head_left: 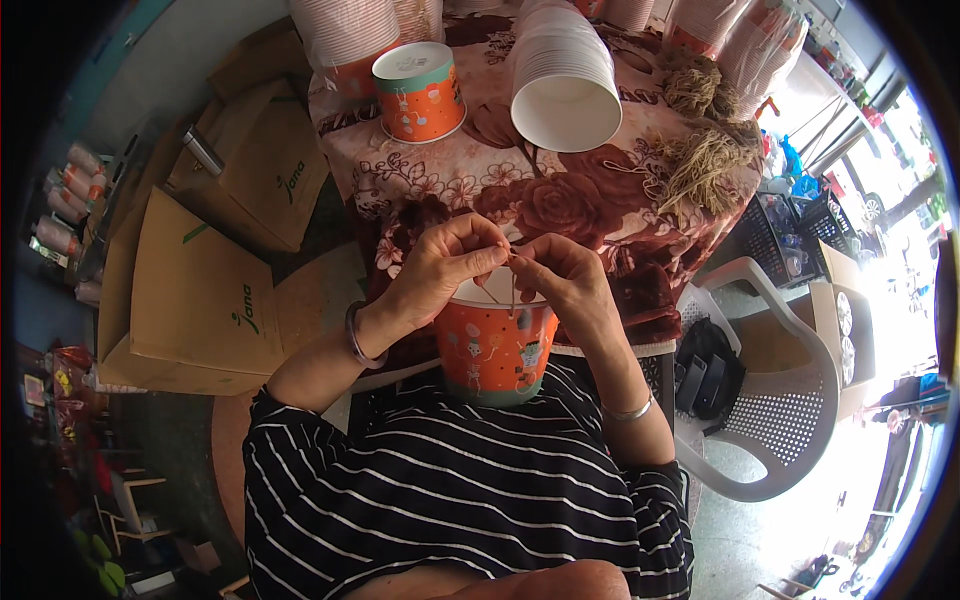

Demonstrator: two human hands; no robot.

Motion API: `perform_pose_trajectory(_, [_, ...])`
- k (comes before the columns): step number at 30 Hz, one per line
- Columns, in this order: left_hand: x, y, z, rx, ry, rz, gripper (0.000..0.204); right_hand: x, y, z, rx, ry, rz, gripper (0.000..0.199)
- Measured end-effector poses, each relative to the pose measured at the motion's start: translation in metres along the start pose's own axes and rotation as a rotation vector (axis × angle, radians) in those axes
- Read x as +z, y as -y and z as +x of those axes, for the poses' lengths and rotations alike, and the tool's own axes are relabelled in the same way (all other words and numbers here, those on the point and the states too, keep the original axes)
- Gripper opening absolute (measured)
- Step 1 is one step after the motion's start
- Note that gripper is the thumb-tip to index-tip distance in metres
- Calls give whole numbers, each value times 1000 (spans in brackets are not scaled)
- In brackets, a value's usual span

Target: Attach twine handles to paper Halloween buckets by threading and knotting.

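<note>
An orange paper bucket (497, 350) with printed figures and a green base stands upright in my lap, against the table's near edge. Above its open mouth my left hand (445, 268) and my right hand (562, 278) meet, thumbs and fingertips pinched together. Between them they hold a thin tan string (514, 292), which runs down to the bucket's rim. The pinched ends are too small to make out clearly. Farther up the table, a similar orange bucket (420, 105) sits upside down. Bundles of tan string (702, 170) lie at the table's right side.
A flowered cloth (470, 180) covers the table. On it lie a wrapped stack of white-mouthed buckets (567, 105) and, at the far left, another wrapped stack (345, 35). Cardboard boxes (200, 290) stand to the left. A white plastic chair (745, 440) holding a black bag (708, 375) is at right.
</note>
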State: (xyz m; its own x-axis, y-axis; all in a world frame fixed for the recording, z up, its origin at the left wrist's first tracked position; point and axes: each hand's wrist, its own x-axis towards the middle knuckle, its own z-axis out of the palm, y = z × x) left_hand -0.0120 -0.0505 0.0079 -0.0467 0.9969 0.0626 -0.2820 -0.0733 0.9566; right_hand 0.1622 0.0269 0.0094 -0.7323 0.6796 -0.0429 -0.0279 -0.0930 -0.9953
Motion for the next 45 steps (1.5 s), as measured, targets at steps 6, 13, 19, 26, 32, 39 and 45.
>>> perform_pose_trajectory(6, [-3,-1,0,-24,21,10,9,5,-7,2,-175,-72,6,12])
perform_pose_trajectory(13, [-4,1,1,-61,-19,-49,9,13,-4,-1,-171,-120,-51,11])
perform_pose_trajectory(19, [-6,1,4,-97,-23,-101,10,16,-11,-2,-244,-162,-126,10])
perform_pose_trajectory(26, [-5,1,2,-91,15,8,9,15,-14,-2,-251,-161,-145,10])
perform_pose_trajectory(32, [-2,-3,3,-93,44,65,11,16,-13,-3,-270,-173,-122,11])
perform_pose_trajectory(39, [-1,-1,3,-95,-48,-26,12,18,-13,-3,-266,-190,-154,11])
perform_pose_trajectory(45, [-2,3,3,-44,-20,65,12,15,-11,-4,-252,-169,-189,6])
